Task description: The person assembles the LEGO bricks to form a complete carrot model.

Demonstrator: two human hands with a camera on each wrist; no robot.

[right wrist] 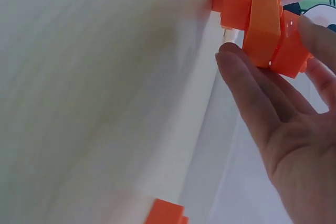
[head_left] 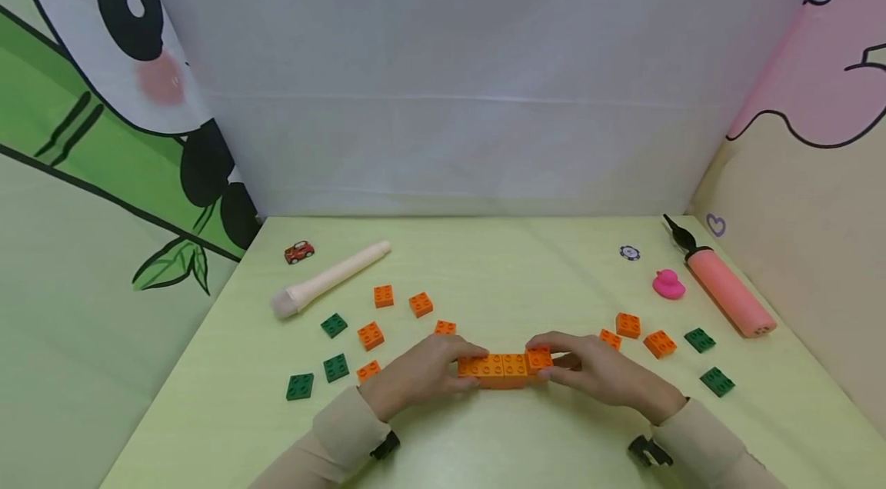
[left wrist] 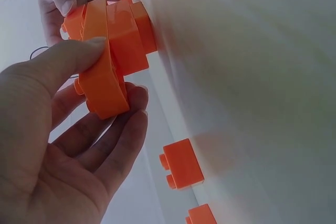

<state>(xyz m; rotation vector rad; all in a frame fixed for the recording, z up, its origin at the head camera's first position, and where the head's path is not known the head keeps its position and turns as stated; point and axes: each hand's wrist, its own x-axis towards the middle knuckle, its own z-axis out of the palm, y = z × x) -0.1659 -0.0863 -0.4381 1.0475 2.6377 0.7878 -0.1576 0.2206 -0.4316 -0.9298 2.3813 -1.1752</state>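
Observation:
An orange assembly of joined toy building bricks (head_left: 494, 374) stands at the table's near middle, wider at the top than below. My left hand (head_left: 428, 372) pinches its left end between thumb and fingers; in the left wrist view the thumb presses the side of the upper layer (left wrist: 97, 82). My right hand (head_left: 601, 371) pinches a small orange brick (head_left: 538, 360) on top of the right end. The right wrist view has that brick (right wrist: 290, 51) against the upper layer, its thumb on one side. Whether it is fully pressed down, I cannot tell.
Loose orange bricks (head_left: 370, 335) and green bricks (head_left: 335, 367) lie left; more orange bricks (head_left: 660, 344) and green bricks (head_left: 717, 381) lie right. Farther back are a toy car (head_left: 299, 251), a pale microphone-shaped stick (head_left: 332, 279), a poker chip (head_left: 630, 252), a pink duck (head_left: 668, 284) and a pink pump (head_left: 731, 291).

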